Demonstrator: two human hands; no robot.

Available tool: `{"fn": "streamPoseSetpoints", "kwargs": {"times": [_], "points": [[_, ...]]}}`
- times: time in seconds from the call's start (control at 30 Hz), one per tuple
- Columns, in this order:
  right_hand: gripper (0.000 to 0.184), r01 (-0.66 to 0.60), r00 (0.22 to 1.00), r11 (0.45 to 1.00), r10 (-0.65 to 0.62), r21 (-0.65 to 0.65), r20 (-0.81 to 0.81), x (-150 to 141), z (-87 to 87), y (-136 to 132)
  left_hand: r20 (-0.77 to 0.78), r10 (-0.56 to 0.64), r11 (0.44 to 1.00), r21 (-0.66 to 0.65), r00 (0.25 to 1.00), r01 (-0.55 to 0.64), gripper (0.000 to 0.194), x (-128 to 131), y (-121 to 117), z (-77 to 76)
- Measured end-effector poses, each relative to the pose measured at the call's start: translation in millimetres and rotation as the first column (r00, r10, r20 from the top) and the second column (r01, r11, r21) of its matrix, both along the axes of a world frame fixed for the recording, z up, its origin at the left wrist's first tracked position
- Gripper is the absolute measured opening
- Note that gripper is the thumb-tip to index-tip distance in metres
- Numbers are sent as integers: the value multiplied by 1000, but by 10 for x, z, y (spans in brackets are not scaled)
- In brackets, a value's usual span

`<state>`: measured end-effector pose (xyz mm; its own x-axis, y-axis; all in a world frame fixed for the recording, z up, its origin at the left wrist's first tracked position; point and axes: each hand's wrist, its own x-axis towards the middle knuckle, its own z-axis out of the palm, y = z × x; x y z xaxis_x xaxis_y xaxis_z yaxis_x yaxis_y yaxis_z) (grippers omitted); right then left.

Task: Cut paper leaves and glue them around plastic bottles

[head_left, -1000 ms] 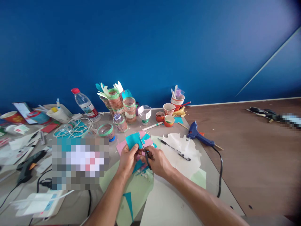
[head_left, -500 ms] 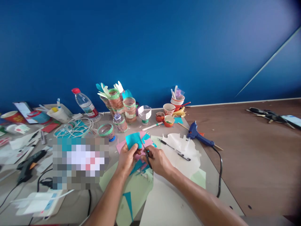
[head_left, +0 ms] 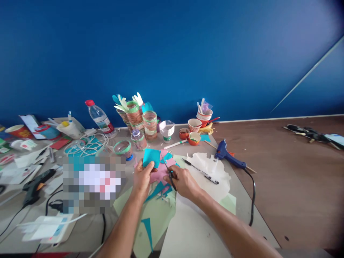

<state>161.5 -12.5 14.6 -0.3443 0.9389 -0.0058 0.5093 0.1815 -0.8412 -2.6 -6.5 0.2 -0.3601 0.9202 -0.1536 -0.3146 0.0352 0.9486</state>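
Note:
My left hand [head_left: 143,175] pinches a small square of blue paper [head_left: 151,157] by its lower edge, thumb on top. In my right hand [head_left: 183,182] is a pair of scissors [head_left: 170,174], the fingers in its handles and the blades pointing up and left. The blade tips lie just to the right of the blue square, with a narrow gap between. Under both hands is pink paper [head_left: 162,172] with blue offcuts on it. More blue scraps [head_left: 158,191] lie on pale green paper [head_left: 126,204] below.
A blue glue gun [head_left: 228,156] with a black cord lies on the right. Two pen parts [head_left: 197,167] rest on white torn paper [head_left: 223,175]. Behind stand decorated jars [head_left: 149,125], paper cups [head_left: 194,125] and a water bottle [head_left: 100,120]. A power strip [head_left: 57,229] and cables are on the left.
The scissors have drawn slightly away from the blue paper, down and to the right. My left hand has turned the square a little and still holds it. The whole view has shifted slightly.

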Motion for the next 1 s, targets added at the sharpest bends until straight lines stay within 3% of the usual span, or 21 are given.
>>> {"fn": "streamPoseSetpoints", "kwargs": {"times": [0.23,0.47,0.7,1.0], "points": [[14,-72,993,997,72,-4,97,29,10,1,-50,176,977,129,983,-168,32,-136,95,-94],[15,-135,984,991,136,-15,117,18,-25,-11,-50,283,952,141,958,-273,33,-195,121,-134],[15,-185,970,983,182,6,159,31,-75,-13,-34,318,937,162,947,-309,37,-243,150,-175],[13,-240,946,970,244,-49,214,45,-12,-24,-83,345,931,153,935,-330,38,-280,175,-187]]}}
